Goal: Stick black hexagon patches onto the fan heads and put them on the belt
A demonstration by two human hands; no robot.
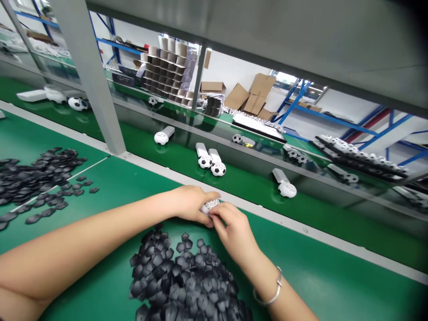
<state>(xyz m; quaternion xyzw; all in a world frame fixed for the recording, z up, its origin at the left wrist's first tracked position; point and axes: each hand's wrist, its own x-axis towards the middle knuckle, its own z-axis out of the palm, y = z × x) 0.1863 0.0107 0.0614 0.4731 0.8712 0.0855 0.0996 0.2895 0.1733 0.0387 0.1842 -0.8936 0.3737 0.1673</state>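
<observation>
A heap of black pentagon pieces (pixel 190 281) is covering the near part of the green table (pixel 100 191), just below the hands, while a second scatter of dark pieces (pixel 40 174) is lying well off to the left. Past the work a pale metal rail (pixel 274 214) is edging the table, and beyond it a green belt (pixel 247 187) is carrying white handled items with football-like heads: a pair (pixel 218 168) resting side by side, a paler one (pixel 162 138) to their left and another (pixel 287 189) to their right. A grey post (pixel 87 71) is rising at the left and hiding a stretch of the belt, and a grey panel (pixel 267 31) is hanging across the top of the view. Opened cardboard boxes (pixel 261 93) are standing in the background.

Near the rail, the left hand (pixel 192 203) is curling around a white patterned piece (pixel 211 205) — fingers on its far side, thumb on the near side, open only as wide as the piece. The right hand (pixel 234 227) is touching its near right edge, thumb and fingertips drawn nearly together; whether they are pinching anything small is hard to tell, being partly hidden.
</observation>
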